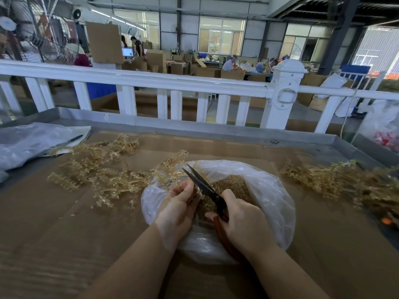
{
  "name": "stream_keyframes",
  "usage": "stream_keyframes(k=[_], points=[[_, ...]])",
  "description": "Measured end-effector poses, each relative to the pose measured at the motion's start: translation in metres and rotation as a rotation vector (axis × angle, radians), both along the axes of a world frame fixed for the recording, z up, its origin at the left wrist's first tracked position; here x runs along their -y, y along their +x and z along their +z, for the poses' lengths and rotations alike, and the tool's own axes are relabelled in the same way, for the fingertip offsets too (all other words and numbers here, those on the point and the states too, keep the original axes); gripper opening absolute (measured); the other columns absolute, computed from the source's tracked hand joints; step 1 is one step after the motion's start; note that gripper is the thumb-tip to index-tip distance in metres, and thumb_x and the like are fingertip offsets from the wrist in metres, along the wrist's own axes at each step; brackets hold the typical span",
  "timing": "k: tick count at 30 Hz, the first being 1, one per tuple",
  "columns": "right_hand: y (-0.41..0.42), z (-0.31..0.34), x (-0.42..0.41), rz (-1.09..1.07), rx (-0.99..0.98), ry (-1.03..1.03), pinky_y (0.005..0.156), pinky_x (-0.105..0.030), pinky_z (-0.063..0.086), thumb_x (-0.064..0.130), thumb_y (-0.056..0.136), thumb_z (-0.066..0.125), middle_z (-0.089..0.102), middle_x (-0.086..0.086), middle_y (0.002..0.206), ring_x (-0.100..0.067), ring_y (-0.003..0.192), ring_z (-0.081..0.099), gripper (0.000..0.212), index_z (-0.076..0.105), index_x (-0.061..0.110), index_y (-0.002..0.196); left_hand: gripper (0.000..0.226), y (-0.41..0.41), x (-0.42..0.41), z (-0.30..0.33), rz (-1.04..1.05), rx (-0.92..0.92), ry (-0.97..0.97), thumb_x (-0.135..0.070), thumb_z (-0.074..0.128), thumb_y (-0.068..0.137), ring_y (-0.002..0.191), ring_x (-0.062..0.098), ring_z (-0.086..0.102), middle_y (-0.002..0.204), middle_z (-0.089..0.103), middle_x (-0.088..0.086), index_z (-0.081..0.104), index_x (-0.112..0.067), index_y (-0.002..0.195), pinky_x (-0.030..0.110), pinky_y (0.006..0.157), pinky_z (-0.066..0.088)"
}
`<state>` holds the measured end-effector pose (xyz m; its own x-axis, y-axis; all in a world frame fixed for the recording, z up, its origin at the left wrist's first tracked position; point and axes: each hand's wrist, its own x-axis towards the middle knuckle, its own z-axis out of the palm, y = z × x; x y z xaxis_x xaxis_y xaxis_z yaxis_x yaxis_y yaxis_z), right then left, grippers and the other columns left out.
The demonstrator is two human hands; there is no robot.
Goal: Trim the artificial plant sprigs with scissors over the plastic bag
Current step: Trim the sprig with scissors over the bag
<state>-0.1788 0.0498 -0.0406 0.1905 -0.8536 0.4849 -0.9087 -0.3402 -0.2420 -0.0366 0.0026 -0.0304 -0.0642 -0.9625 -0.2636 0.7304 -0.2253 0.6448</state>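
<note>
At the far left of a brown cardboard-covered worktable (64, 223), a crumpled clear plastic sheet (32, 143) lies against the table's raised grey edge. Just right of it, a loose heap of pale golden artificial plant sprigs (101, 169) spreads across the cardboard, reaching to the rim of an open, translucent white plastic bag (265, 190) near the table's middle. The bag holds a mound of small tan trimmings (233, 182). The left hand (179, 210) hovers over the bag's left rim, its fingers curled and its thumb pressed forward, pinching a thin sprig stem (199, 192) that sticks up just past the fingertips. Black-bladed scissors with dark red handles (205, 186) point up and to the left, the blades parted, with the stem lying right at the lower blade beside the left thumb. The right hand (244, 223) grips the handles over the bag's centre, fingers wrapped round them. Farther right, well apart from the bag, a second pile of darker golden sprigs (345, 180) lies at the table's edge. Behind the table runs a white picket-style railing (172, 80).
</note>
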Motion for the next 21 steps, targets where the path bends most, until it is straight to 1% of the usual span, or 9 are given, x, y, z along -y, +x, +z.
stream_keyframes(k=[2, 6, 9, 11, 14, 16, 17, 20, 21], points=[[0.0004, 0.0003, -0.0003, -0.005, 0.005, -0.010, 0.056, -0.016, 0.042, 0.056, 0.089, 0.052, 0.059, 0.009, 0.075, -0.007, 0.064, 0.057, 0.038, 0.049, 0.023, 0.107, 0.019, 0.0001, -0.0001, -0.0005, 0.004, -0.002, 0.002, -0.001, 0.051, 0.093, 0.068, 0.012, 0.056, 0.069, 0.059, 0.005, 0.053, -0.008, 0.076, 0.023, 0.069, 0.048], [0.0015, 0.0002, -0.0017, -0.009, 0.008, -0.010, 0.055, -0.013, 0.039, 0.058, 0.088, 0.052, 0.060, 0.010, 0.074, -0.006, 0.063, 0.057, 0.038, 0.050, 0.024, 0.105, 0.020, 0.0004, -0.0002, -0.0007, 0.019, -0.005, 0.006, 0.000, 0.051, 0.093, 0.067, 0.012, 0.056, 0.065, 0.060, 0.004, 0.053, -0.009, 0.075, 0.023, 0.068, 0.048], [0.0012, 0.0013, -0.0049, -0.012, 0.080, -0.014, 0.051, -0.007, 0.033, 0.061, 0.084, 0.052, 0.059, 0.011, 0.072, -0.003, 0.061, 0.053, 0.038, 0.050, 0.026, 0.097, 0.017, 0.0002, -0.0016, -0.0001, 0.004, 0.003, -0.014, 0.000, 0.051, 0.093, 0.066, 0.013, 0.057, 0.069, 0.059, 0.007, 0.053, -0.008, 0.077, 0.024, 0.068, 0.051], [0.0002, 0.0019, -0.0069, -0.027, 0.131, -0.039, 0.050, -0.005, 0.030, 0.062, 0.082, 0.052, 0.058, 0.012, 0.070, -0.001, 0.060, 0.051, 0.038, 0.051, 0.027, 0.094, 0.016, 0.0005, -0.0035, 0.0004, -0.012, 0.005, -0.037, 0.000, 0.051, 0.092, 0.059, 0.012, 0.061, 0.067, 0.061, 0.008, 0.054, -0.007, 0.077, 0.023, 0.064, 0.055], [-0.0015, 0.0006, -0.0067, -0.034, 0.149, -0.040, 0.055, -0.009, 0.038, 0.061, 0.081, 0.054, 0.059, 0.011, 0.074, -0.002, 0.065, 0.055, 0.036, 0.051, 0.027, 0.095, 0.015, 0.0007, -0.0058, 0.0020, -0.014, -0.019, -0.031, 0.002, 0.051, 0.092, 0.054, 0.011, 0.064, 0.067, 0.065, 0.009, 0.057, -0.006, 0.080, 0.021, 0.061, 0.056], [-0.0018, -0.0001, -0.0058, -0.035, 0.152, -0.019, 0.060, -0.016, 0.046, 0.061, 0.082, 0.054, 0.061, 0.010, 0.078, -0.004, 0.070, 0.057, 0.036, 0.052, 0.027, 0.096, 0.016, 0.0011, -0.0065, 0.0023, -0.015, -0.011, -0.036, 0.004, 0.051, 0.092, 0.057, 0.010, 0.066, 0.069, 0.070, 0.007, 0.060, -0.006, 0.082, 0.021, 0.063, 0.057], [-0.0018, -0.0003, -0.0054, -0.037, 0.149, -0.011, 0.062, -0.018, 0.048, 0.061, 0.082, 0.054, 0.061, 0.010, 0.079, -0.004, 0.071, 0.058, 0.037, 0.052, 0.027, 0.097, 0.016, 0.0014, -0.0064, 0.0018, -0.019, -0.002, -0.045, 0.004, 0.051, 0.092, 0.060, 0.010, 0.067, 0.071, 0.071, 0.006, 0.061, -0.006, 0.084, 0.021, 0.065, 0.057], [-0.0015, -0.0005, -0.0051, -0.046, 0.127, -0.004, 0.062, -0.016, 0.046, 0.061, 0.082, 0.055, 0.061, 0.010, 0.080, -0.004, 0.072, 0.057, 0.037, 0.052, 0.028, 0.099, 0.018, 0.0044, -0.0062, 0.0021, -0.064, 0.001, -0.072, 0.005, 0.051, 0.090, 0.069, 0.013, 0.069, 0.079, 0.073, 0.008, 0.066, -0.005, 0.089, 0.023, 0.071, 0.056], [-0.0015, -0.0004, -0.0052, -0.047, 0.126, -0.003, 0.062, -0.016, 0.046, 0.061, 0.082, 0.056, 0.061, 0.010, 0.080, -0.004, 0.072, 0.057, 0.038, 0.052, 0.027, 0.100, 0.016, 0.0061, -0.0058, 0.0028, -0.099, 0.001, -0.081, 0.001, 0.053, 0.089, 0.072, 0.013, 0.069, 0.082, 0.073, 0.007, 0.068, -0.005, 0.091, 0.024, 0.072, 0.057]])
